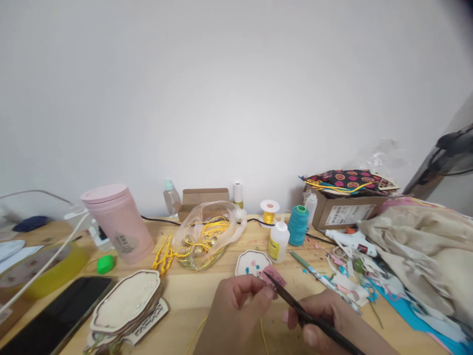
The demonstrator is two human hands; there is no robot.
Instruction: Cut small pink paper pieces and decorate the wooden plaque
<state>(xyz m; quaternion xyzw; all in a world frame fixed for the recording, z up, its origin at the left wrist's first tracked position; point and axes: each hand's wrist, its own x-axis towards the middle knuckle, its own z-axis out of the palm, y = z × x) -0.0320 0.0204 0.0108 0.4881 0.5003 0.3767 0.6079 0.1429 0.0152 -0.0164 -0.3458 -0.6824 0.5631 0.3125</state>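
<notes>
Right hand (335,309) grips dark scissors (322,326), their blades across a pink patterned piece (279,279) pinched in the left hand (238,305). Just beyond, on the worktop (181,305), lies a pale scalloped plaque (243,261); a yellow-labelled bottle (279,241) stands beside it, a teal thread cone (298,226) behind.

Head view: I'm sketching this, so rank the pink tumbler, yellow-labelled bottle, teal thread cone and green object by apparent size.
Largest to smallest:
Pink tumbler
Yellow-labelled bottle and teal thread cone: too alike to rank
Green object
</notes>
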